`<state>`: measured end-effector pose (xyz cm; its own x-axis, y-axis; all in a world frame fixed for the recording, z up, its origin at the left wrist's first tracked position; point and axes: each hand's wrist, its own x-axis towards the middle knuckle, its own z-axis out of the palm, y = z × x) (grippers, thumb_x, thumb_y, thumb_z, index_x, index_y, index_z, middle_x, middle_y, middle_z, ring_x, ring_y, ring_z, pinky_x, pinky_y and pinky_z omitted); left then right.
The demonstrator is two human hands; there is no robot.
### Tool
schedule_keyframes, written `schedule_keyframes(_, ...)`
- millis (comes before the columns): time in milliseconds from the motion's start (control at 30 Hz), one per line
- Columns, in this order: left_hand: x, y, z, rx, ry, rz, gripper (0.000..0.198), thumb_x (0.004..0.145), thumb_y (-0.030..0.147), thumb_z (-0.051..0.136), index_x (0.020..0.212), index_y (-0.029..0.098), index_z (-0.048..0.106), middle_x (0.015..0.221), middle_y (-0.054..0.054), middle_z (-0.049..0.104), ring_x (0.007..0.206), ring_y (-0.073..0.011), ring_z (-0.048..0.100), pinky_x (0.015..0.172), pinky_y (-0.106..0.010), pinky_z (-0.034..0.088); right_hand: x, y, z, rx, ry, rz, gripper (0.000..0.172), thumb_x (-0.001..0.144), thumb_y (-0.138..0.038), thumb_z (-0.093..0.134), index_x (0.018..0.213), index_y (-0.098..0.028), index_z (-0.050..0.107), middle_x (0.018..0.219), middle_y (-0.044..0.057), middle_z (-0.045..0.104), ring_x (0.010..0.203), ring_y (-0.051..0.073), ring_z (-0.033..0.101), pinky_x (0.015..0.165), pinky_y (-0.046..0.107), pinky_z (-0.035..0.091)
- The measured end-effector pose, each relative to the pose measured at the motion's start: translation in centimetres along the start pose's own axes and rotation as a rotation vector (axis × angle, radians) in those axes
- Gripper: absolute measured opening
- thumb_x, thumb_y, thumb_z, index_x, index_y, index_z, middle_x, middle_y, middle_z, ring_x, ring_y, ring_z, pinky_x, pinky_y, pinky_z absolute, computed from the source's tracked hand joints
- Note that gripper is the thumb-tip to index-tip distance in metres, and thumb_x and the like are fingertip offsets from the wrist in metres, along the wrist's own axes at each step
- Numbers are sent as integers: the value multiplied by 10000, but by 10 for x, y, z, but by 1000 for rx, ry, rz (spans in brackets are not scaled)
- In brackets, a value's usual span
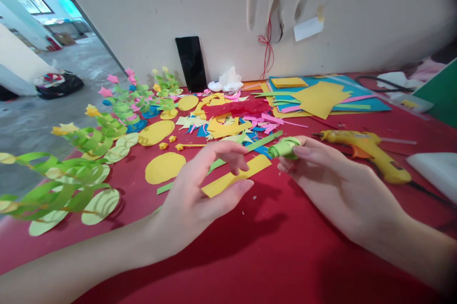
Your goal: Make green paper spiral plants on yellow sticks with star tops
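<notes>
Between the thumb and fingers of my right hand [324, 175] is a rolled green paper strip [284, 147], held above the red table. My left hand [203, 194] hovers to its left, fingers curved and apart, with nothing between them. Beneath and behind the left hand lie a yellow paper strip [255, 167] and a green paper strip [266, 140]. A yellow paper disc [164, 167] sits left of that hand, near a small yellow star on a stick [191, 145]. A yellow glue gun [374, 149] lies to the right of my right hand.
Several green curled-paper plants [71, 168] with star tops stand along the left edge. Paper scraps [232, 123] are heaped at the middle back. A black phone [192, 63] leans on the wall. Coloured sheets [321, 96] lie at the back right on the red table [250, 256].
</notes>
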<state>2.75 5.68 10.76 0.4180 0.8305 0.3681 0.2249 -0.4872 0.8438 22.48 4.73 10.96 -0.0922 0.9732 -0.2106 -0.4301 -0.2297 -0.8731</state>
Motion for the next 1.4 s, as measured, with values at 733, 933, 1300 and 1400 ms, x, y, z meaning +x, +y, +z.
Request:
schedule_keyframes(733,3,0,7,-219,-60,-164,254,784,133,591,1015,237,606,990,-32,676,908,-155,647,748,-210,567,-4,-18,-1,-769,-29,-445,49,780,-310,587,771,-262,584,959,-7,535,941,166,484,778,260,393)
schedule_keyframes(933,2,1,9,-350,-173,-255,352,774,120,598,1069,312,614,1081,5,666,954,-189,644,748,-262,575,-8,-5,4,-913,-220,-579,42,733,-206,628,757,-228,602,862,18,533,857,150,534,750,248,430)
schedule_keyframes(1300,1,-5,7,-398,-26,-290,174,806,147,571,915,249,662,678,31,719,608,-118,686,613,-182,583,-1,-10,1,-959,-87,-531,84,756,-272,610,745,-222,545,908,26,538,885,169,524,725,264,415)
schedule_keyframes(1400,2,-7,6,-351,-13,-249,200,814,130,557,941,256,646,688,30,706,614,-110,679,594,-167,576,0,-11,0,-954,-70,-514,96,750,-283,617,741,-226,539,923,24,544,919,183,518,741,272,410)
